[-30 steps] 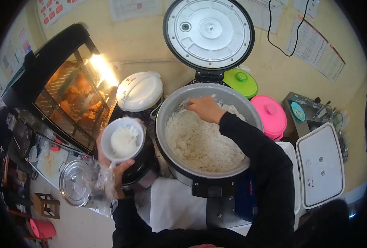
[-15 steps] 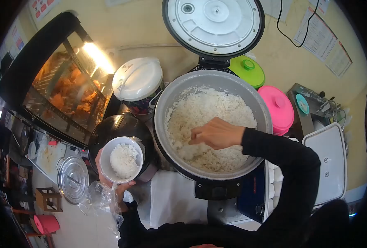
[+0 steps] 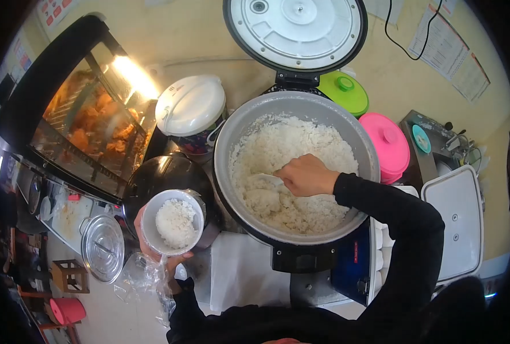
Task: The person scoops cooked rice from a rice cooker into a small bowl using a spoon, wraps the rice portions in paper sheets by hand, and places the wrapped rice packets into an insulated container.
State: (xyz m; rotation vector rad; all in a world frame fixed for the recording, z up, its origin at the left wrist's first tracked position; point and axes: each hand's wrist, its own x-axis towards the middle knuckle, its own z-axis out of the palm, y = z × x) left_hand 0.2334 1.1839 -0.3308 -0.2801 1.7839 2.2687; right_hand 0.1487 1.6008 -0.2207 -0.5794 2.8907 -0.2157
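Note:
In my left hand [image 3: 146, 241] is a white bowl [image 3: 150, 232], its fingers wrapped round the outside. Cooked rice [image 3: 176, 223] is heaped inside the bowl. A clear plastic bag [image 3: 143, 281] hangs by that wrist. My right hand [image 3: 308, 175] is over the big rice cooker [image 3: 225, 166], closed round a pale rice paddle [image 3: 266, 179]. The paddle's blade lies against the white rice [image 3: 301, 135] in the pot, and part of its handle shows below the palm. The cooker's lid [image 3: 298, 28] stands raised at the back.
A lit glass warmer [image 3: 88, 114] with fried food stands at left. Beside the cooker are a white-lidded bucket [image 3: 190, 106], a green lid [image 3: 345, 94], a pink container [image 3: 386, 140] and an open cool box [image 3: 349, 266]. White paper [image 3: 246, 272] lies in front.
My right hand has shifted slightly right and up over the rice, and the paddle's blade now shows more plainly. The left hand keeps the bowl nearly in the same spot.

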